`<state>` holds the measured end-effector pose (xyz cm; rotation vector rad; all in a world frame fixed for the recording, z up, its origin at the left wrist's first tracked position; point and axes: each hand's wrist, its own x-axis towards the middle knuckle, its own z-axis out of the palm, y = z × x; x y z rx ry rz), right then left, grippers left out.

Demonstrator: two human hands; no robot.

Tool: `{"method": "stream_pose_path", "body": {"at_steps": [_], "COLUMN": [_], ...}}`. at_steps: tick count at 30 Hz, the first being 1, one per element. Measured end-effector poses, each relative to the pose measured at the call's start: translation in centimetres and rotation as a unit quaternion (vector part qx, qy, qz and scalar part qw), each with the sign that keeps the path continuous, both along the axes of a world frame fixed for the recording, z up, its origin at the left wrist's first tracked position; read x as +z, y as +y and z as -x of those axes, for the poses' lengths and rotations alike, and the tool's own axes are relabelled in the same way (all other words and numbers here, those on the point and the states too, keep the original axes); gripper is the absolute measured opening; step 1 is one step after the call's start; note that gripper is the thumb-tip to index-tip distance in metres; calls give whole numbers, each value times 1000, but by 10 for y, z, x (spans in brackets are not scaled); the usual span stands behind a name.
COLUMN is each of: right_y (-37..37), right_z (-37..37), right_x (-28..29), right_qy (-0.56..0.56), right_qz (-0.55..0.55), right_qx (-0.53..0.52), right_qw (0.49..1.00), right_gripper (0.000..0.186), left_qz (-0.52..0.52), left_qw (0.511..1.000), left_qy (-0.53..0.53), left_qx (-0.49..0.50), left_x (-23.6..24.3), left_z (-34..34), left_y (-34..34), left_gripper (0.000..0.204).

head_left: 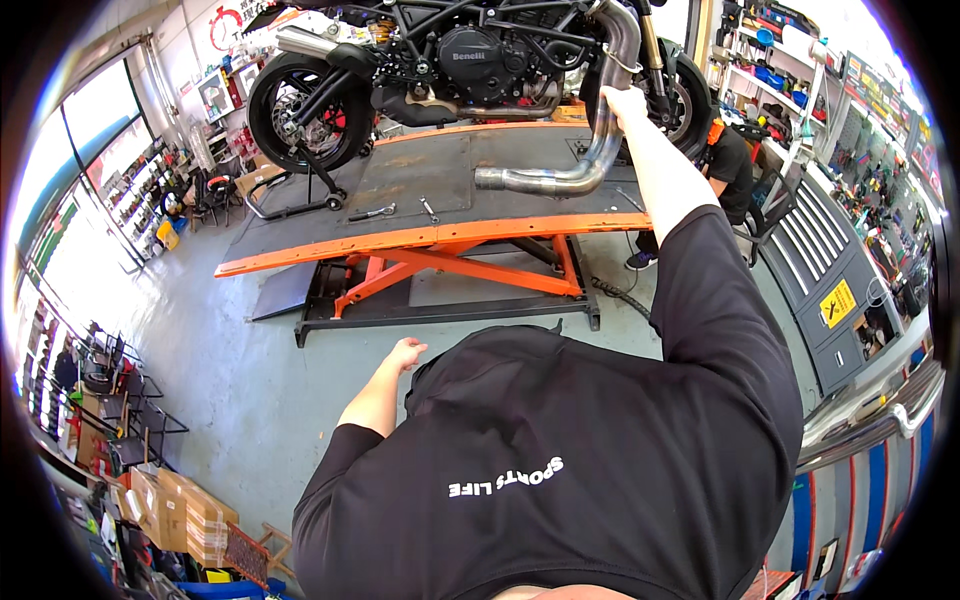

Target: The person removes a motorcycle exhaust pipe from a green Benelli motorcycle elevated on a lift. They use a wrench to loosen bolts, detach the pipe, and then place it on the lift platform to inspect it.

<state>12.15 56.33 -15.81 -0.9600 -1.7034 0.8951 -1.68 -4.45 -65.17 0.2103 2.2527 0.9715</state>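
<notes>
My right hand [624, 106], arm stretched forward, is closed around a bent metal exhaust pipe [548, 184]. The pipe runs down in front of the motorcycle's front end and curves left to an open end above the lift table. Whether its upper part touches the bike cannot be made out. Behind it stands a black motorcycle [480, 62], with its rear wheel at left. Low beside my body, my left hand [407, 353] hangs with loosely bent fingers and no object visible in it. A ratchet wrench [373, 213] and a small spanner [429, 209] lie on the table.
The motorcycle is on an orange-edged scissor lift table [420, 236]. A black paddock stand [298, 192] is by its rear wheel. Another person [733, 170] crouches beyond the right end. A grey tool cabinet [835, 310] stands right; cardboard boxes [190, 515] sit lower left.
</notes>
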Motion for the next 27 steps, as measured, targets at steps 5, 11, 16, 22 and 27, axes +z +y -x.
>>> {"method": "stream_pose_path", "body": {"at_steps": [5,11,16,22,27], "right_y": [18,17,35,41,52], "right_z": [-2,0,8,22,13], "right_x": [7,9,8,39,78], "right_qy": [21,46,58,22,26], "right_qz": [-12,18,4,60,74], "right_qx": [13,33,37,70,92], "right_qw": [1000,998,998,996,993], "right_gripper": [47,43,40,46,31], "left_qz": [-19,-14,-18,17,38], "left_qw": [1000,1000,999,998,996], "left_qy": [6,-6,-19,-52,-69], "left_qx": [-18,-26,-23,-5,-33], "left_x": [2,2,-3,7,44], "left_z": [7,8,9,4,-12], "left_y": [16,15,12,-8,5], "left_gripper": [65,67,66,67,68]}}
